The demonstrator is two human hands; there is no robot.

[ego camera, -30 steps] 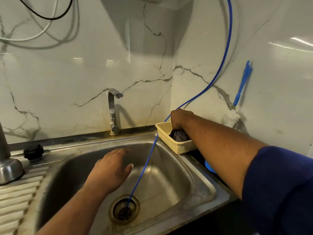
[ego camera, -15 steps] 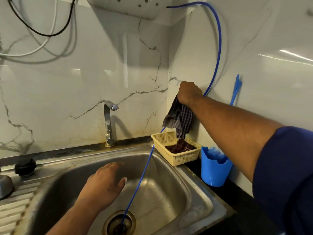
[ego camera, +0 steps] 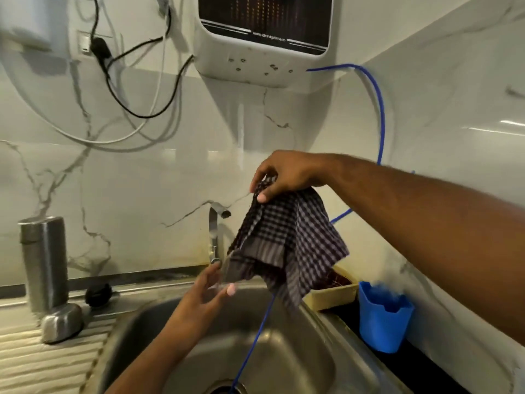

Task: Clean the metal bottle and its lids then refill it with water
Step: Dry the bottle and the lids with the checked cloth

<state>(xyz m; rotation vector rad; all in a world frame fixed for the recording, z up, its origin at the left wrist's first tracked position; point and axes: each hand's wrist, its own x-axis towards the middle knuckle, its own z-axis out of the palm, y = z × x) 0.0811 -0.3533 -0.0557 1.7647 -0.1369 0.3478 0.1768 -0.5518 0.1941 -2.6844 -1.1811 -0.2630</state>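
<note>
Nearest me, over the sink, the left hand is hovering with its grip spread, fingertips just at the lower hem of the checked cloth; through the blur I cannot tell if they are touching it. Above, the right hand is pinching the cloth's top edge, and the cloth is hanging straight down. What needs wiping is lying off to the left, well apart from the cloth. A steel lid is resting on its side on the drainboard, with a black lid just behind. Farthest back, the metal bottle is standing upright by the wall. The left hand is sitting nearer them, so I'd guess it is the one to fetch.
</note>
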